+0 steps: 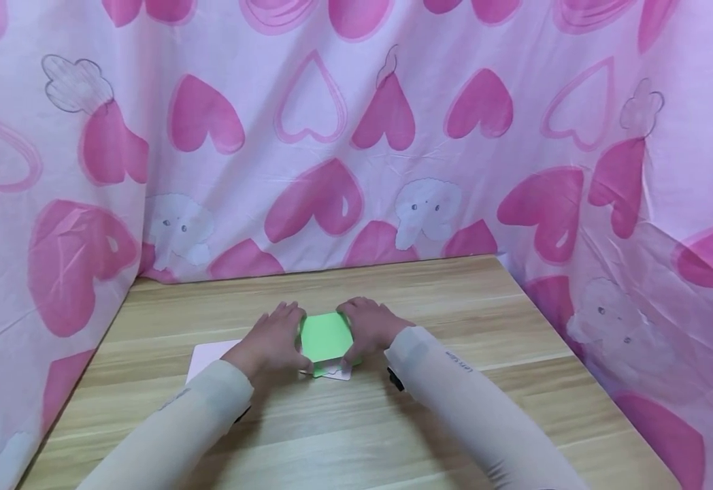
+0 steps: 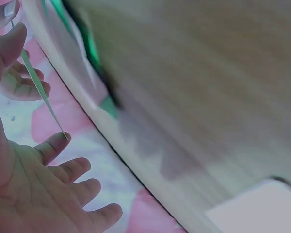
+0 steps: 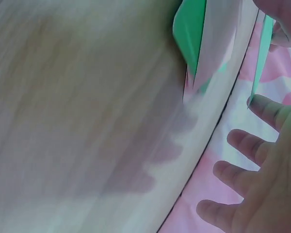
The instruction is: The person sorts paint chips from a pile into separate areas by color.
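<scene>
Head view. One green sheet point(image 1: 326, 336), squarish, which I see between a left hand point(image 1: 273, 340) and a right hand point(image 1: 371, 328), above a wood-grain tabletop point(image 1: 332, 435). One pale card point(image 1: 209, 355), flat, partly hidden by the left forearm. Two light sleeves point(image 1: 467, 401), one per arm. Backdrop: pink heart-print fabric point(image 1: 426, 88).

Left wrist view. Left hand: thumb and forefinger pinch the green sheet, seen edge-on; the other three fingers spread apart, touching nothing. Green and pink papers point(image 2: 77, 58) on the tabletop; whether they are one piece or several I cannot tell.

Right wrist view. Right hand: forefinger at the sheet's corner, thumb partly cropped, the pair apparently pinching it; remaining fingers spread. Papers again, apart from these fingers.

Step in hand, as I judge it: holding the sheet level and raised by its two sides. The next move calls for matched pinches and level wrists, lest the sheet buckle.
</scene>
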Tool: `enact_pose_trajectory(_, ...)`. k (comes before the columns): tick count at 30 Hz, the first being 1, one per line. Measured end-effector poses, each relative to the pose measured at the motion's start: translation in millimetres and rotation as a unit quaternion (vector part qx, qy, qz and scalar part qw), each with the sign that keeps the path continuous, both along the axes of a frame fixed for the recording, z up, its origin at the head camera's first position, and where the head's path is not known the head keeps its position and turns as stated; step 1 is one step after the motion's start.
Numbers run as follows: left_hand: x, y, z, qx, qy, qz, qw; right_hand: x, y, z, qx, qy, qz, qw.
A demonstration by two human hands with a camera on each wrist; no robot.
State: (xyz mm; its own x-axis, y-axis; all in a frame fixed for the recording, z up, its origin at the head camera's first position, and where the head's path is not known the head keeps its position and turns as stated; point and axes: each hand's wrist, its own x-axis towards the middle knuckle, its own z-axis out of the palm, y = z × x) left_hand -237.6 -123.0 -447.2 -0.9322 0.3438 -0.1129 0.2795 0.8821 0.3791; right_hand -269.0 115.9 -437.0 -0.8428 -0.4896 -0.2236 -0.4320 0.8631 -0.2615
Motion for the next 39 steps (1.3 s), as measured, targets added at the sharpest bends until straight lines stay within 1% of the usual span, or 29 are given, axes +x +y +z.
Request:
enact_pose_trajectory(5,-8.0,22.8,7.5,0.001,-0.01,-0.012,0.9999,0.3,23.9,7.3,-0.014,0.01,-0.001,1.0)
enact_pose_trajectory(8,-10.9,37.3,10.6,0.0,-0.014,-0.023,0.9996,0.5,39.8,10.0,-0.024,0.006,-0.014,1.0)
enact_pose_trajectory(15,-16.6,71.6,14.7,-0.001,-0.012,-0.04,0.9991,-2.4,73.6,8.9,-0.009,-0.002,-0.047,0.999)
enact_pose_trajectory(18,-19.0,87.1,16.1,-0.008,-0.012,-0.05,0.9987,-1.3,89.0,8.4,-0.012,-0.008,-0.057,0.998)
enact_pose_trajectory(23,-23.5,111.4,13.3,-0.021,-0.007,-0.07,0.9973,2.8,112.4,8.1,-0.016,-0.024,-0.086,0.996)
enact_pose_trajectory(28,-22.9,131.3,6.9,-0.031,-0.017,-0.073,0.9967,7.6,128.3,2.3,0.008,-0.033,-0.106,0.994)
enact_pose_trajectory(33,-18.1,144.4,2.5,-0.049,-0.025,-0.077,0.9955,13.6,137.0,-2.1,0.021,-0.034,-0.106,0.994)
enact_pose_trajectory(39,-13.7,151.9,-0.4,-0.065,-0.023,-0.08,0.9944,17.3,142.2,-8.1,0.031,-0.023,-0.096,0.995)
